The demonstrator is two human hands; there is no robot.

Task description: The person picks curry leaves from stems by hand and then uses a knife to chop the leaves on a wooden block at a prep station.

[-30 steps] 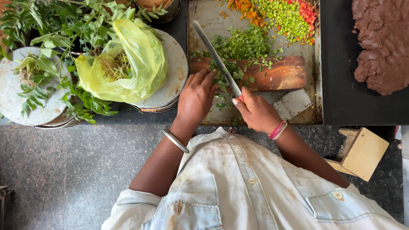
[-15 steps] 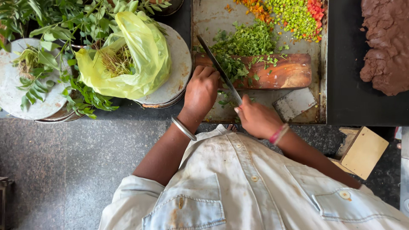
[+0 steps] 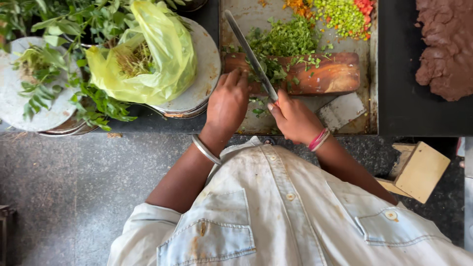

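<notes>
The right hand (image 3: 294, 118) is closed around the handle of a long knife (image 3: 250, 55), whose blade now slants up and to the left across the wooden chopping block (image 3: 329, 75). Compared with a moment ago the blade has swung back over the greens, its tip lying further toward the far left corner of the tray, so the chopping appears to be mid-stroke rather than finished. The left hand (image 3: 227, 104) has its fingers curled down on the near left end of the block, pressing beside the blade and holding nothing; it sits much where it was before.

The chopped green herbs (image 3: 286, 39) lie on the block and spill past it onto the metal tray (image 3: 372, 93), where heaps of pale green, orange and red cuttings (image 3: 340, 15) sit at the far edge. Left of the tray, a yellow plastic bag (image 3: 148, 59) rests on a round metal lid (image 3: 204, 74) among leafy sprigs (image 3: 93, 98). A brown paste (image 3: 443, 49) lies on the dark surface to the right.
</notes>
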